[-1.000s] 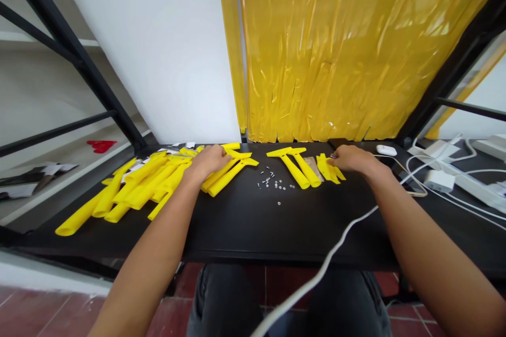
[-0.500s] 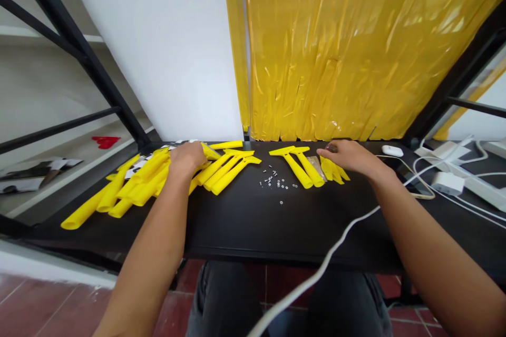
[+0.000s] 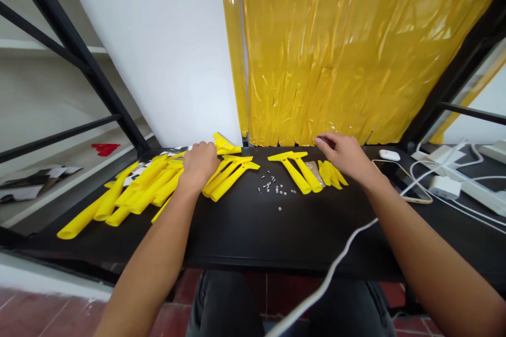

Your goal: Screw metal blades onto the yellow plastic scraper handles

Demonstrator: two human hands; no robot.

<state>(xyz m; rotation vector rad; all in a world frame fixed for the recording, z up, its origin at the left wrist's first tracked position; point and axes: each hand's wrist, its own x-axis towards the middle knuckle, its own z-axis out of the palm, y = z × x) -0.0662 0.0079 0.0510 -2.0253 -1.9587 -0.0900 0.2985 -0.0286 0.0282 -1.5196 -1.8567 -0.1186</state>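
Head camera: worn on the head, aimed forward and down.
Black tabletop [image 3: 245, 237]: seen from above its near edge, close by.
Left hand [image 3: 201, 163], right hand [image 3: 343, 157]: viewed from behind and above.
Yellow curtain [image 3: 336, 52]: faced across the tabletop, farther off.
Legs [image 3: 225, 303]: caught at the bottom of view.

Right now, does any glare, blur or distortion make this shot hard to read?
In the head view, white glare streaks the yellow plastic sheet; in the same view, wide-angle distortion seems to splay the black posts outward at both sides; also in the head view, the small metal pieces lack fine detail, and the dark item in the right hand is too dim to identify.
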